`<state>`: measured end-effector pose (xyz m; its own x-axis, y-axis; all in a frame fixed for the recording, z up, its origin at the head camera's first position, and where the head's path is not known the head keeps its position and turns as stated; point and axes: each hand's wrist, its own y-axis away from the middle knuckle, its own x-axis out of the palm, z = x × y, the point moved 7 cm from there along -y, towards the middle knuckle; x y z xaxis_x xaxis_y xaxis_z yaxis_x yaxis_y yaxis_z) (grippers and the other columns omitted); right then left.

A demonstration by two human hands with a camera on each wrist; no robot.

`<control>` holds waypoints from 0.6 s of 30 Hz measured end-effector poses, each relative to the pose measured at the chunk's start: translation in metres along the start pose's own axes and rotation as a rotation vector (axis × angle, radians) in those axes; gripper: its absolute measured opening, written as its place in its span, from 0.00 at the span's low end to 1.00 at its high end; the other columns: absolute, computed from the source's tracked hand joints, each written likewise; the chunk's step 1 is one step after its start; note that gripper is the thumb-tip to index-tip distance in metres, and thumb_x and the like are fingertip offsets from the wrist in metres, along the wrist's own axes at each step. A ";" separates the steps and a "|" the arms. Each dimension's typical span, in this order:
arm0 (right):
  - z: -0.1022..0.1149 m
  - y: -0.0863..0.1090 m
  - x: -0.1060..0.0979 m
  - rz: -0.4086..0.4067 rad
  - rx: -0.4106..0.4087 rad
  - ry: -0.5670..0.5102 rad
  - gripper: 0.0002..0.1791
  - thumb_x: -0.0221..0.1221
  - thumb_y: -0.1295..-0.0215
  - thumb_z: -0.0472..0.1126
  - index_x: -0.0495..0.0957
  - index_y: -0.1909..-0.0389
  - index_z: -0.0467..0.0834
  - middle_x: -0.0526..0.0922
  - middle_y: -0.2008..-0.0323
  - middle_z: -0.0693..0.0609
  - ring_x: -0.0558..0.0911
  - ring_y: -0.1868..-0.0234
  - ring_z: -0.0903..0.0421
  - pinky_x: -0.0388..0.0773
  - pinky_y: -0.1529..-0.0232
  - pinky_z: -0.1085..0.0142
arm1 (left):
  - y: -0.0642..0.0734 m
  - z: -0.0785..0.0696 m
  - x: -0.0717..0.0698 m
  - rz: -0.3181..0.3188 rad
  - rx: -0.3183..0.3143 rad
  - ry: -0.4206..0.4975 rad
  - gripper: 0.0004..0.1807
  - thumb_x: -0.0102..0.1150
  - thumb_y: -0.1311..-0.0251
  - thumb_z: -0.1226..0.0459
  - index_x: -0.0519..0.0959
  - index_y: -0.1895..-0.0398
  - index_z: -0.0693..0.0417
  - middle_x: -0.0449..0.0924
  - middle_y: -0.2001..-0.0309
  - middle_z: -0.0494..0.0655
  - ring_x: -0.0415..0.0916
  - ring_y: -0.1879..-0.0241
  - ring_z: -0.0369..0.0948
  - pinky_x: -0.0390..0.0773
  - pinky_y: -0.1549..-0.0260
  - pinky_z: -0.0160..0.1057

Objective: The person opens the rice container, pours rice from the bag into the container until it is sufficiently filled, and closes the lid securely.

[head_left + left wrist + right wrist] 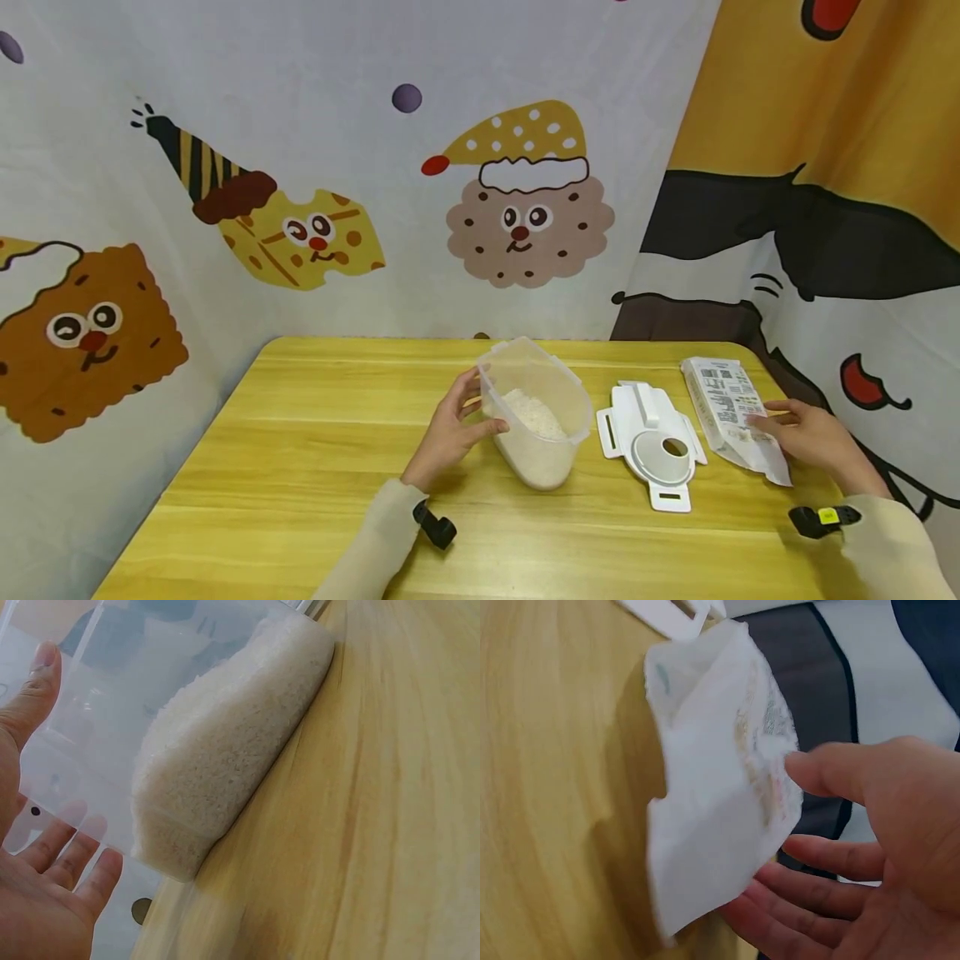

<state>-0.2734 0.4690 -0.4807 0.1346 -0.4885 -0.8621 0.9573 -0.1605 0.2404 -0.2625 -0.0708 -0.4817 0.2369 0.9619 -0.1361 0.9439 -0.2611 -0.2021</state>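
Cartoon-printed curtains hang behind a yellow wooden table (300, 467). At its centre a clear plastic container (536, 408) stands tilted, rice (225, 742) heaped low inside; the left hand (450, 429) cups its left wall, steadying it. A white lid (651, 442) lies just right. Far right, the right hand (813, 437), fingers relaxed, rests on an emptied white rice bag (731, 412).
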 end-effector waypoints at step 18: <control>0.093 0.026 -0.002 -0.150 -0.322 0.175 0.44 0.64 0.32 0.57 0.63 0.29 0.29 0.64 0.34 0.19 0.73 0.43 0.23 0.76 0.49 0.29 | 0.000 0.000 0.000 0.007 0.000 0.001 0.47 0.76 0.44 0.61 0.61 0.24 0.27 0.68 0.27 0.48 0.67 0.30 0.45 0.67 0.26 0.54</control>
<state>-0.2729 0.3862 -0.4312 0.0023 -0.3223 -0.9466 0.9972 0.0720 -0.0221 -0.2621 -0.0706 -0.4817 0.2438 0.9602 -0.1367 0.9423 -0.2678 -0.2010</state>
